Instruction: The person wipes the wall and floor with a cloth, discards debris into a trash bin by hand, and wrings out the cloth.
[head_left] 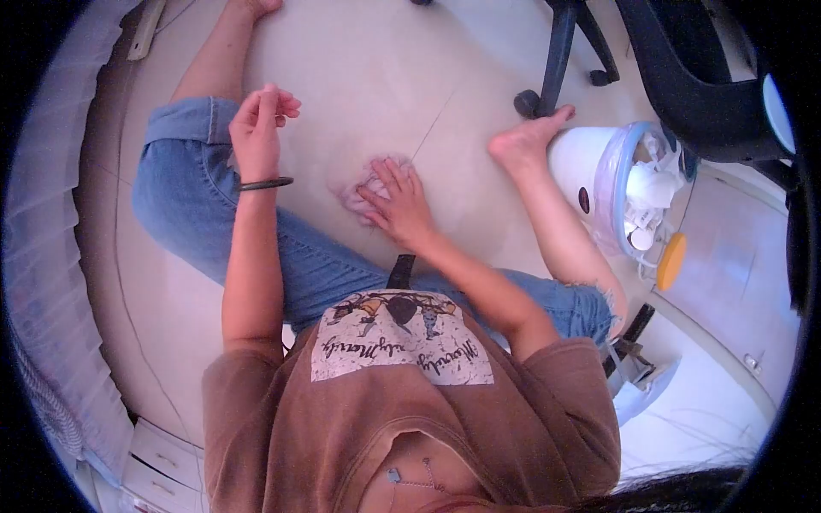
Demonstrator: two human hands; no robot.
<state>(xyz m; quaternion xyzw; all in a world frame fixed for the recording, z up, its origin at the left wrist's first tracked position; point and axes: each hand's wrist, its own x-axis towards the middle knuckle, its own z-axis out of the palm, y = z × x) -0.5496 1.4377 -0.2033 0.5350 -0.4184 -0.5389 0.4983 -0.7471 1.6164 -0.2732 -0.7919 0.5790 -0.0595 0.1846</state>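
A crumpled pale pinkish cloth (353,195) lies on the floor between my legs. My right hand (398,203) presses down on it, fingers bent over the bunched fabric, so part of the cloth is hidden under the palm. The floor around it looks slightly wet or smeared. My left hand (262,126) is raised beside my bent left knee, its fingers loosely curled in with nothing visible in them. A dark band (266,183) circles the left wrist.
A white bin (575,167) with a bag liner, filled with crumpled waste, stands by my right foot. Beyond it are a black chair base (558,56) and a yellow round object (671,262). A sheer curtain (51,197) hangs at left, near a thin cable (117,256) along the floor.
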